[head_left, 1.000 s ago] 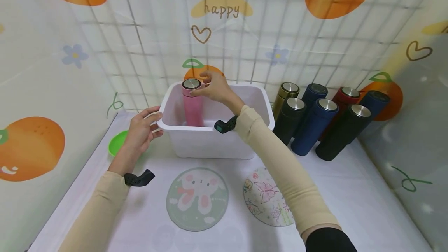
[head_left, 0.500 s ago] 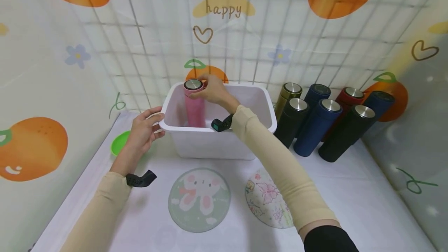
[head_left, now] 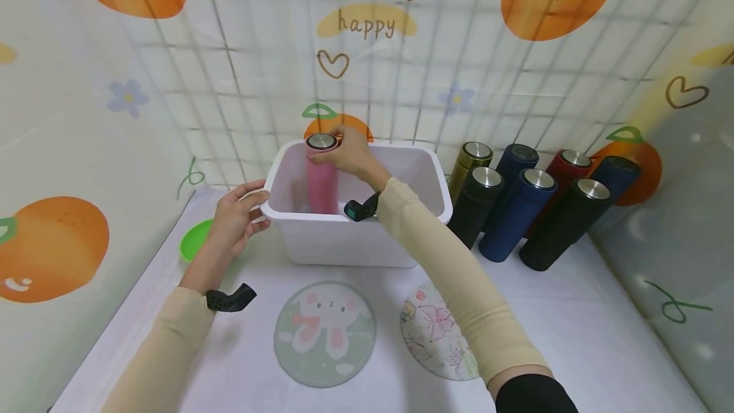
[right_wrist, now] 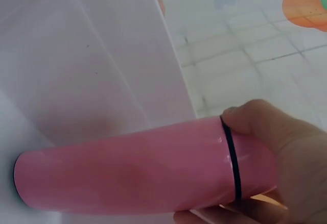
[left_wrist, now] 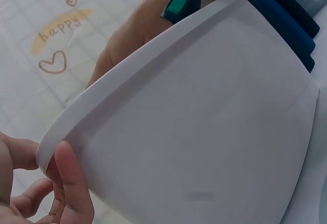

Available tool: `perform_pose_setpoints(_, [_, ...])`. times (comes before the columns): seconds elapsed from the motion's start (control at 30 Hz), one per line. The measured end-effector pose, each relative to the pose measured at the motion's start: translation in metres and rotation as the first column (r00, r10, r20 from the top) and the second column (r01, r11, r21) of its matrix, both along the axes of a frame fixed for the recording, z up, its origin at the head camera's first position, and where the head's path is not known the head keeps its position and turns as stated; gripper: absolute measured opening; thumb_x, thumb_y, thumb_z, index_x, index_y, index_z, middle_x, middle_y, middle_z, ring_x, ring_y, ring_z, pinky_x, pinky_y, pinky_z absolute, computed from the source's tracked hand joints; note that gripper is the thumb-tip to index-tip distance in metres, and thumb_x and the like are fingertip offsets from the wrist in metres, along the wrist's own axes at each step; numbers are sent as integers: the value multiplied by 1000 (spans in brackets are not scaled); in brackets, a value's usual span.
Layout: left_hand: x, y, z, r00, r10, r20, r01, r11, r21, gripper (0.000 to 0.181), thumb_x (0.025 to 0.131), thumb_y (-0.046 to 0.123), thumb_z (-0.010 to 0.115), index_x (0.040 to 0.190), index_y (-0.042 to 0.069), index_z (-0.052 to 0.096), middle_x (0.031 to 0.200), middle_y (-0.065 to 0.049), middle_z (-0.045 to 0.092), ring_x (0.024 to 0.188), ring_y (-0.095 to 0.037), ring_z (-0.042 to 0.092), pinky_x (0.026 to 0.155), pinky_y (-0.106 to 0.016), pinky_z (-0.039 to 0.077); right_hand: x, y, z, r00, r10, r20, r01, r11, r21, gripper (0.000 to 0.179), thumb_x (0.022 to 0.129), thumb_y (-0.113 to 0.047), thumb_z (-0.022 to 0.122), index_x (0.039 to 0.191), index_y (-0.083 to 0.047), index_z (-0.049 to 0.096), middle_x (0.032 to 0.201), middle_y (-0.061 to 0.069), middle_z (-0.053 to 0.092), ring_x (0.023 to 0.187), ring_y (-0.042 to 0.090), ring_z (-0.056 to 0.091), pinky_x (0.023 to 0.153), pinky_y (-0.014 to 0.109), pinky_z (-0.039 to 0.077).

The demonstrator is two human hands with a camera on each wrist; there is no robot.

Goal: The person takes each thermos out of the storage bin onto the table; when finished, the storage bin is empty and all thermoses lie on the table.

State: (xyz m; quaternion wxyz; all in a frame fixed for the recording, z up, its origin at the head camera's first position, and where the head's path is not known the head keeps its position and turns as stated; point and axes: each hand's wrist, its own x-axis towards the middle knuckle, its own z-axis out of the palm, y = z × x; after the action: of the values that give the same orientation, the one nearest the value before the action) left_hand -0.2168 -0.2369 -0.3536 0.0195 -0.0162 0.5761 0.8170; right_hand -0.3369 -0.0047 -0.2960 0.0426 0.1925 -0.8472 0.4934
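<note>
In the head view a pink thermos bottle (head_left: pixel 323 187) with a silver-topped lid stands upright inside the left part of a white plastic bin (head_left: pixel 350 241). My right hand (head_left: pixel 351 153) holds it near the top, thumb on the near side and fingers behind. The right wrist view shows that thumb (right_wrist: pixel 255 117) beside the black ring below the bottle's cap. Whether the base touches the bin floor is unclear. At the bin's left end, my left hand (head_left: pixel 234 214) grips the rim; in the left wrist view a fingertip (left_wrist: pixel 69 168) lies against the outer wall.
Several thermos bottles, among them a black bottle (head_left: pixel 476 209), a blue bottle (head_left: pixel 516 218) and a gold bottle (head_left: pixel 467 167), stand right of the bin. A green bowl (head_left: pixel 194 238) sits left. In front lie a rabbit mat (head_left: pixel 325 336) and a flowered mat (head_left: pixel 430 330), partly under my right arm.
My right hand's fingers, earlier spread beside the lid, have come in around the bottle's top. The bottle sits slightly farther right in the bin. My left hand stays on the rim.
</note>
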Motion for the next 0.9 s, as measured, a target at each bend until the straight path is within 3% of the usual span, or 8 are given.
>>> perform_pose_setpoints(0.3, [0,1,-1,1000,15,-11,-15,1000,12,31,98,5,62,127,6,53,91,0,65,66,-12,64,56,-24,54,11,6,16,996,-6,-87,3,999,-35,48,66,-20,94,103,-8,66,96,1,64,85,17,60,71,26,47])
perform_pose_setpoints(0.47, [-1,1,-3,1000,29,8,-29,999,19,31,98,5,63,127,6,53,91,-2,65,65,-12,64,54,-24,53,23,9,27,993,-13,-117,11,1000,-18,50,70,-24,92,110,-8,65,97,1,67,88,15,60,75,25,47])
perform_pose_setpoints(0.67, [-3,3,-4,1000,26,11,-26,999,24,33,97,4,63,128,5,52,93,-4,65,65,-12,64,54,-24,53,40,18,42,992,-13,-122,4,997,-75,54,72,-23,91,115,-7,63,104,2,69,91,11,64,78,23,50])
perform_pose_setpoints(0.9, [-3,4,-4,1000,23,7,-23,999,44,35,96,5,66,128,5,52,94,-3,66,66,-13,65,54,-24,54,65,35,62,988,-17,-152,-4,991,-137,57,74,-23,90,122,-9,61,100,3,70,85,13,66,75,27,53])
